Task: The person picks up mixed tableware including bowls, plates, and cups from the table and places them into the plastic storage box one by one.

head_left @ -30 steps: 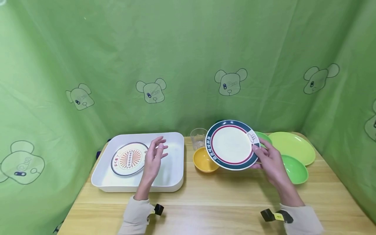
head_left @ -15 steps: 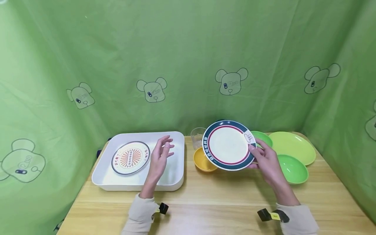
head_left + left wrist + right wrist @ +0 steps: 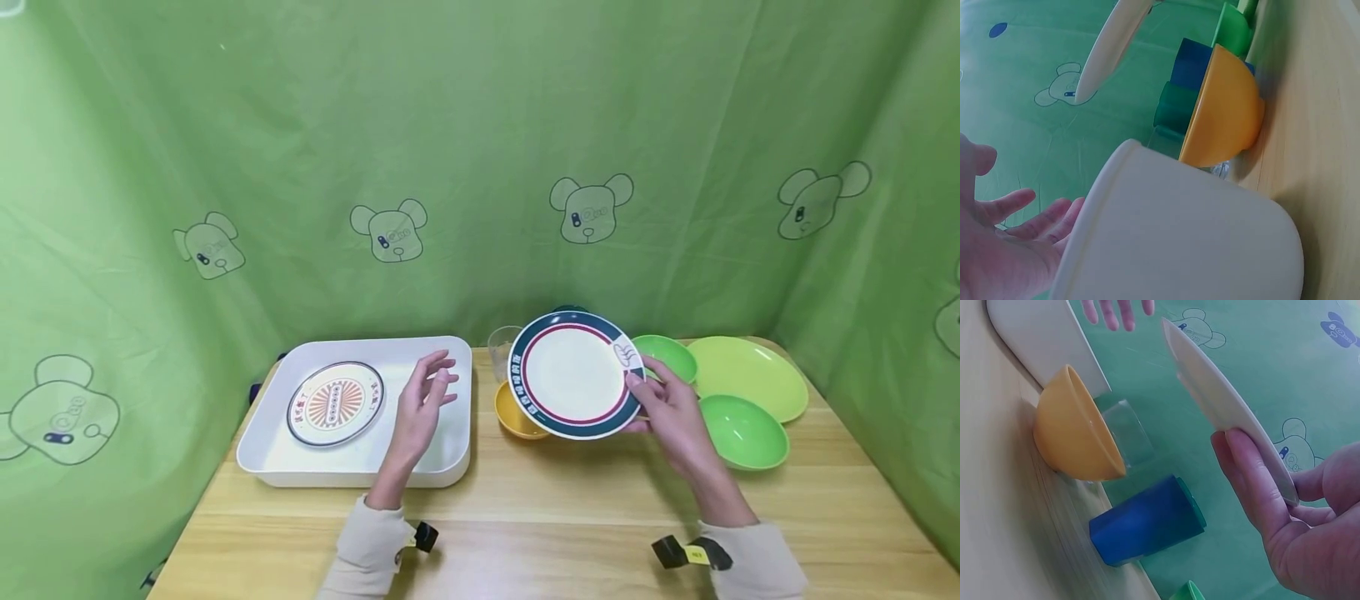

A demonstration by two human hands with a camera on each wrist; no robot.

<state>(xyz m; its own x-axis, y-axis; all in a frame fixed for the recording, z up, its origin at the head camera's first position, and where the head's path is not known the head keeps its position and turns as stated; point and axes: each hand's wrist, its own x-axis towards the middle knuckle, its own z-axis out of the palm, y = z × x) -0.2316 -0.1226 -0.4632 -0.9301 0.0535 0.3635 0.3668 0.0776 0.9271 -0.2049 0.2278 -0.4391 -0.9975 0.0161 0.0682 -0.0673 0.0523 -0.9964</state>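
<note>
My right hand [image 3: 675, 417] pinches the right edge of a white plate [image 3: 573, 375] with a dark teal rim and a red ring, thumb on top and fingers beneath. The plate is tilted above the table, partly over the orange bowl [image 3: 516, 417]. Over the right part of the white tray [image 3: 352, 480] is my left hand [image 3: 418, 412], fingers spread and holding nothing. Inside the tray lies a plate with a red sunburst print [image 3: 335, 404]. The right wrist view shows the held plate [image 3: 1222, 400] nearly edge-on, with my fingers under it.
A clear cup [image 3: 501, 346] stands behind the orange bowl. A blue cup [image 3: 1141, 522] shows in the right wrist view, with a green one against it. To the right are two green bowls [image 3: 742, 432] and a yellow-green plate [image 3: 757, 375]. Green curtains surround the table.
My right hand has carried the teal-rimmed plate a little to the left, over more of the orange bowl. My left hand has moved right, uncovering the sunburst plate's right edge.
</note>
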